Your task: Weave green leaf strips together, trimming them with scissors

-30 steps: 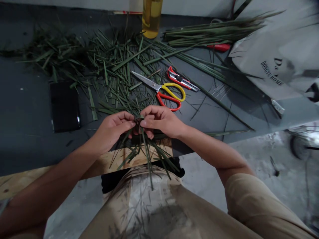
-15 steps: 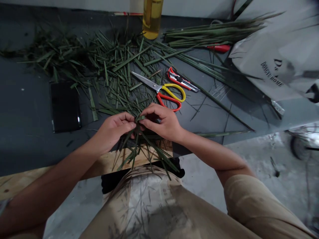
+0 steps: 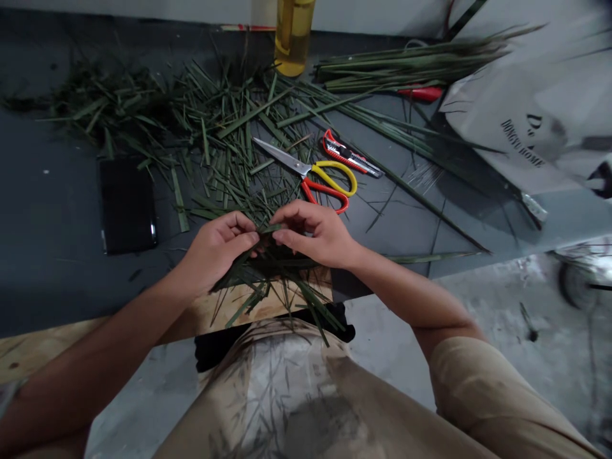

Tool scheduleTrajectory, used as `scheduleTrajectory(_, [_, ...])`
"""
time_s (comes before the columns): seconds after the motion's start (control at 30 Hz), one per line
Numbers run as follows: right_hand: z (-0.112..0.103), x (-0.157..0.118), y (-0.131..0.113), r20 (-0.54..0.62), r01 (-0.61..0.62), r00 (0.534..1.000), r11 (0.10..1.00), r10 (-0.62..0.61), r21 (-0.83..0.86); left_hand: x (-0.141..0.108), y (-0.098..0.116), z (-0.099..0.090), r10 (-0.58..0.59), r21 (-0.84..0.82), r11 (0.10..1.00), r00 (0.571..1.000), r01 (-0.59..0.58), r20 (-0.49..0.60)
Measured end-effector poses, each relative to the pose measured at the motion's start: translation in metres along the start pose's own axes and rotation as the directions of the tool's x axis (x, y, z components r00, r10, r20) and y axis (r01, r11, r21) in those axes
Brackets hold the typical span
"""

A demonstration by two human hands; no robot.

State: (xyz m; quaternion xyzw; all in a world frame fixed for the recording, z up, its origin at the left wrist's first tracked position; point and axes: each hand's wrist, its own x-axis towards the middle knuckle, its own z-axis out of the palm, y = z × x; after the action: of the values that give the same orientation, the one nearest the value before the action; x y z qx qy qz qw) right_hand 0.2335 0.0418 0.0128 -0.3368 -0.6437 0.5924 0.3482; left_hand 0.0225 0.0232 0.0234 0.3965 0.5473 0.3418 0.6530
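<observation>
Near the table's front edge, my left hand pinches green leaf strips between thumb and fingers. Close on its right, my right hand pinches a short flat end of the same leaf piece. Several strips fan out below both hands, over the wooden edge. Just beyond my right hand lie scissors with one yellow and one red handle. A red utility knife rests to their right. How the strips cross between my fingers is too dark to make out.
Cut leaves are heaped across the table, beside a black phone. A bottle of yellow liquid stands at the back. Long leaves and a white bag occupy the right.
My right hand has shifted slightly right, so the gap between my fingertips is a little wider. The leaf piece between them now lies flatter. Scissors and knife have not moved.
</observation>
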Motion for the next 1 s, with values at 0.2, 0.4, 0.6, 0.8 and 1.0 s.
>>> scheduleTrajectory(0.2, [-0.0023,0.0042,-0.0009,0.031,-0.126,0.992,0.978,0.123,0.166,-0.0039,0.001,0.0,-0.012,0.059,0.998,1.0,0.012,0.009])
scheduleTrajectory(0.4, [-0.0031,0.002,-0.001,-0.102,0.051,0.993,0.987,-0.067,-0.154,-0.0041,0.0039,0.0019,-0.011,0.047,0.999,0.999,0.009,0.04])
scheduleTrajectory(0.6, [-0.0061,0.0025,-0.0019,-0.066,0.186,0.973,0.922,-0.22,-0.339,-0.0043,0.0039,0.0024,0.002,0.051,0.999,1.0,-0.003,0.028])
scheduleTrajectory(0.8, [-0.0076,0.0027,-0.0039,-0.061,0.071,0.995,0.98,-0.084,-0.183,-0.0041,-0.0013,0.0004,0.033,-0.004,0.999,0.999,-0.033,0.037])
scheduleTrajectory(1.0, [-0.0076,0.0019,0.0011,-0.017,0.343,0.935,0.913,-0.355,-0.22,-0.0043,-0.0008,-0.0001,-0.034,-0.079,0.996,0.994,0.042,0.1])
